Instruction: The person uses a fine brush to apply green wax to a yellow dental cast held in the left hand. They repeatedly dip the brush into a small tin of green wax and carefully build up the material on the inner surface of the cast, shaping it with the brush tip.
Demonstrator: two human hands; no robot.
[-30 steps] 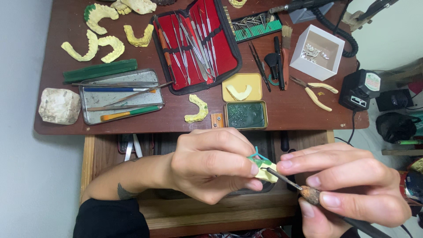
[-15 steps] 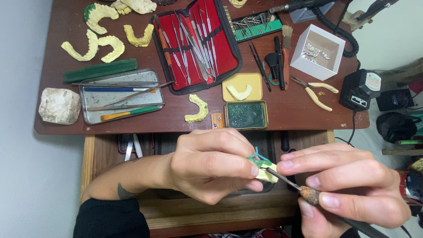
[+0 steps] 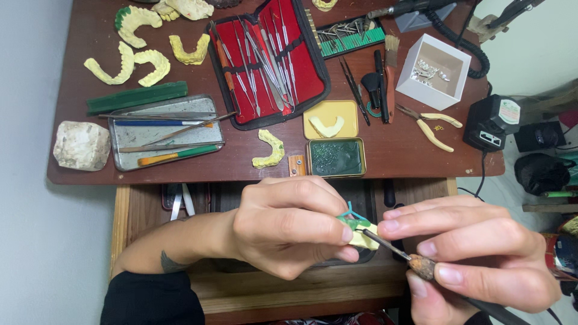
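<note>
Left hand [image 3: 289, 225] pinches a small yellow dental cast [image 3: 363, 236]; right hand [image 3: 475, 259] grips a thin tool [image 3: 388, 245], its tip touching the cast.

Dental workshop: yellow plaster jaw casts [image 3: 139, 60], red instrument case [image 3: 268, 63], pliers [image 3: 432, 125].

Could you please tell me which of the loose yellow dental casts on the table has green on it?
The dental cast at the far left top: its outer curve is green, while the other casts are plain yellow.
</note>
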